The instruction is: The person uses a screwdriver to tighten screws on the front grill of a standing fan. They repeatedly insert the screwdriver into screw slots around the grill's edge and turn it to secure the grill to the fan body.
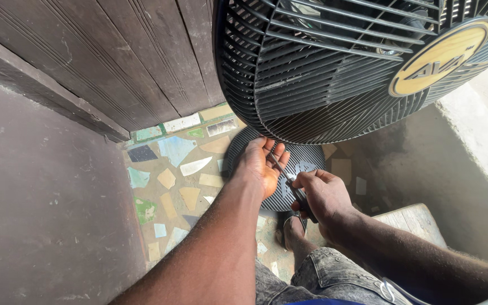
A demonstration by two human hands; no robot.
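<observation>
1. While the left hand [261, 164] is spread open, palm turned up, it rests against the lower edge of the black fan grille [323, 85], holding nothing.
2. The right hand [326, 195] is closed around the dark handle of a screwdriver [289, 182]; its thin shaft goes far-left, across the left palm.
3. The fan fills the far right, with a round yellow badge [440, 56] in the middle of the grille.
4. Under the hands stands the round ribbed fan base [300, 161] on a floor of coloured tile pieces [170, 181].
5. A bare foot [293, 230] is near the base, and a dark wooden door [125, 56] is at the far left.
</observation>
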